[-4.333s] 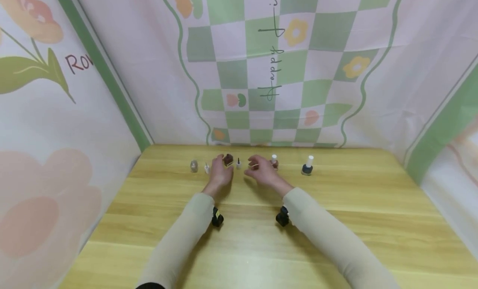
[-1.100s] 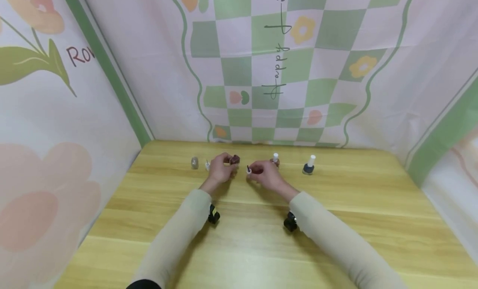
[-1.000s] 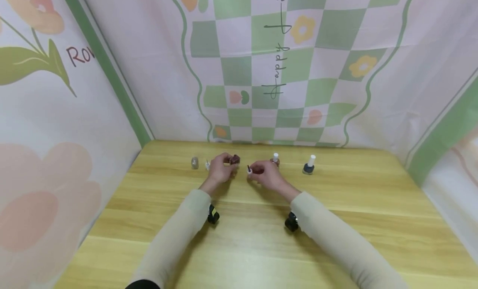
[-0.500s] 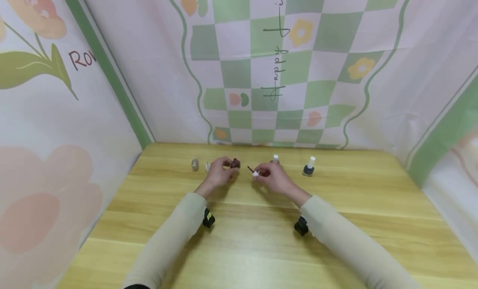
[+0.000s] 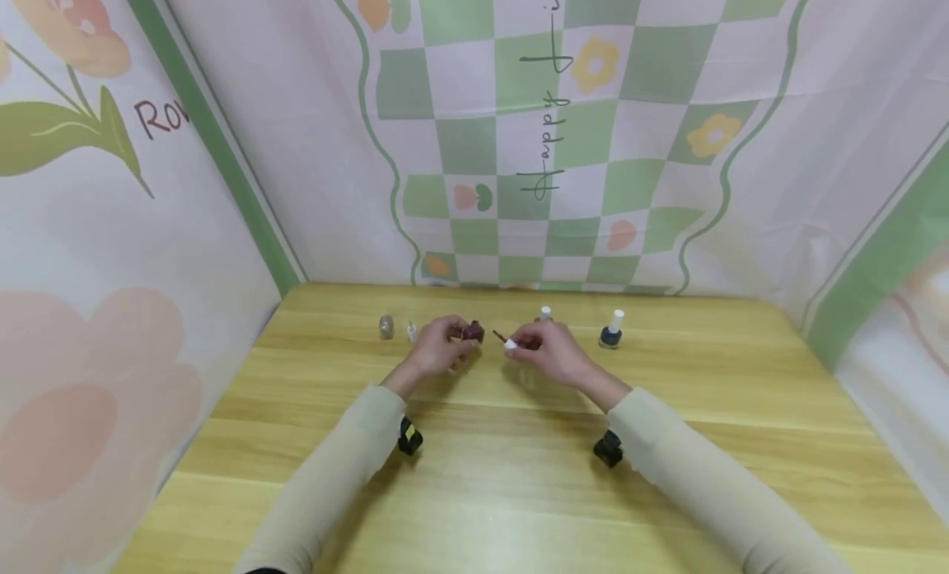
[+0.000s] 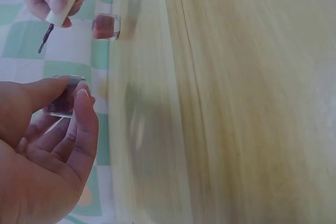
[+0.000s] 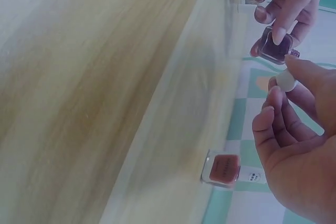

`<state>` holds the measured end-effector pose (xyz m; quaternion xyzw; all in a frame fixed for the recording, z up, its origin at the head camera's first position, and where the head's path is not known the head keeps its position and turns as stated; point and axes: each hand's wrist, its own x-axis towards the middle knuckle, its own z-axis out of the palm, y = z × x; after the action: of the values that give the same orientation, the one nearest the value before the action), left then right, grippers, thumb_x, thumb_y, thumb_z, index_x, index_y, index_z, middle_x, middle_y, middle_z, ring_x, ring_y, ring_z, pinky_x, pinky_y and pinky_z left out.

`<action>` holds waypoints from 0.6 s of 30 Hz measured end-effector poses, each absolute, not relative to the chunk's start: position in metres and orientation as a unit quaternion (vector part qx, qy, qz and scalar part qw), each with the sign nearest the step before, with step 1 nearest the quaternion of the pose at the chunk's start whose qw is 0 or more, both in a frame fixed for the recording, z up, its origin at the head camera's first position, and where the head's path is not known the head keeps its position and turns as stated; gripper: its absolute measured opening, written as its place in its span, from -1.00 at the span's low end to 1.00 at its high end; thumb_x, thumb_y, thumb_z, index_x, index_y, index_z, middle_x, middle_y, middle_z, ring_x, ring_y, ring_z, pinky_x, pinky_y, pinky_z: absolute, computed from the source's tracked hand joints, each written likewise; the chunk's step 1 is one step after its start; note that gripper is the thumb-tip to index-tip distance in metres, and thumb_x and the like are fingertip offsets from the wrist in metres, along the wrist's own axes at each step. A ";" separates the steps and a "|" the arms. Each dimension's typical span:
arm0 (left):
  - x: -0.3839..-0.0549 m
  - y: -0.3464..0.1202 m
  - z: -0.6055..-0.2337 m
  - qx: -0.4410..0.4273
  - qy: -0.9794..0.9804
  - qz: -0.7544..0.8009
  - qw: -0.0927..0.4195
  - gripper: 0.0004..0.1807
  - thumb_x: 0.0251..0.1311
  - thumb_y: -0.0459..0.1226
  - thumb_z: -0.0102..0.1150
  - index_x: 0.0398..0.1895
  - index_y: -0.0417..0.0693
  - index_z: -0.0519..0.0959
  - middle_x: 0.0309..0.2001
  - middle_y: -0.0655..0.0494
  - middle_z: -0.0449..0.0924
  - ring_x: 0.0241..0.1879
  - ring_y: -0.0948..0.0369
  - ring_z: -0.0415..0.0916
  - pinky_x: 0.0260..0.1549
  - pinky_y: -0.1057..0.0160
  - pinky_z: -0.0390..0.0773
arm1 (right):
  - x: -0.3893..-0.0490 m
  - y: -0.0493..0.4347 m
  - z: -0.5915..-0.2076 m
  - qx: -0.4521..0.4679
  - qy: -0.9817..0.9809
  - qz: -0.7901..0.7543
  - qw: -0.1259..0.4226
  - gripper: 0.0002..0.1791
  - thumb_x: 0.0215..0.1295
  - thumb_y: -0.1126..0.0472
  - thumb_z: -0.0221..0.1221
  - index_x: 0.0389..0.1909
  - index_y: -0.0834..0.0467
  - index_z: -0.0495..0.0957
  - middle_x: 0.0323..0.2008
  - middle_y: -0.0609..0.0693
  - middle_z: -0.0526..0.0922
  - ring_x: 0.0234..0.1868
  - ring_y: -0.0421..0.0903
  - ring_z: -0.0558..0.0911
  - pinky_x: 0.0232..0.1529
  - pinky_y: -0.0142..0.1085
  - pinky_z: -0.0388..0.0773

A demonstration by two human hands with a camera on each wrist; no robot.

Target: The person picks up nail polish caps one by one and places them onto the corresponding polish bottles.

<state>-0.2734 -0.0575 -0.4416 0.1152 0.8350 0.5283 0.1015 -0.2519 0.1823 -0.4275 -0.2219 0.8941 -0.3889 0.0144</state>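
Observation:
My left hand (image 5: 437,344) pinches a small dark red nail polish bottle (image 5: 473,332) between thumb and fingers; its neck is uncapped. Facing it, my right hand (image 5: 552,352) holds a white nail polish cap (image 5: 511,344) whose dark brush (image 5: 500,336) points left toward the bottle. In the left wrist view, the cap (image 6: 61,10) and the bottle (image 6: 65,98) are apart, with the brush tip between them. A brownish-red nail polish bottle (image 7: 223,168) with a white cap stands behind my right hand, partly hidden in the head view.
Left of my hands stand a greyish, uncapped bottle (image 5: 386,327) and a white cap with its brush upward (image 5: 411,333). A dark blue nail polish bottle (image 5: 610,336) with a white cap is at the right. A patterned cloth (image 5: 519,253) hangs behind the wooden table (image 5: 489,475).
My right hand first picks up the white brush cap from the table, then draws right and tilts its brush leftward. My left hand grips the dark red bottle and shifts slightly right with it.

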 end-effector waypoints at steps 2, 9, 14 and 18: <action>-0.273 -0.058 -0.441 0.121 0.831 0.534 0.103 -0.78 0.37 -0.35 0.27 0.01 -0.21 0.58 -0.14 -0.18 0.68 -0.43 0.02 0.67 -0.52 0.18 0.71 | -0.251 0.184 -0.427 -0.224 0.894 -0.388 0.013 -0.81 0.37 0.19 0.33 -0.10 0.20 0.73 -0.28 -0.01 0.73 -0.29 -0.14 0.63 -0.23 -0.25 0.64; -0.270 -0.062 -0.441 0.134 0.820 0.545 0.114 -0.76 0.39 -0.34 0.25 0.06 -0.17 0.59 -0.06 -0.13 0.64 -0.37 0.01 0.66 -0.48 0.17 0.71 | -0.251 0.187 -0.422 -0.217 0.897 -0.386 0.004 -0.77 0.43 0.15 0.28 -0.04 0.20 0.74 -0.25 0.00 0.75 -0.31 -0.15 0.63 -0.27 -0.25 0.63; -0.268 -0.065 -0.440 0.144 0.819 0.541 0.126 -0.75 0.39 -0.35 0.23 0.09 -0.16 0.59 -0.05 -0.10 0.62 -0.30 -0.05 0.66 -0.44 0.16 0.72 | -0.253 0.190 -0.419 -0.223 0.894 -0.388 -0.006 -0.76 0.46 0.19 0.25 -0.02 0.24 0.73 -0.23 0.07 0.76 -0.34 -0.14 0.60 -0.34 -0.28 0.59; -0.267 -0.067 -0.440 0.154 0.819 0.537 0.133 -0.75 0.39 -0.35 0.23 0.10 -0.15 0.59 -0.05 -0.09 0.60 -0.28 -0.07 0.66 -0.42 0.15 0.72 | -0.253 0.191 -0.416 -0.225 0.891 -0.393 -0.008 -0.75 0.47 0.19 0.23 0.00 0.25 0.72 -0.22 0.12 0.75 -0.35 -0.13 0.57 -0.38 -0.29 0.55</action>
<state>-0.2668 -0.0670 -0.4404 0.1541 0.8186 0.5370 0.1332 -0.2534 0.1913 -0.4162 -0.2250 0.8915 -0.3932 -0.0077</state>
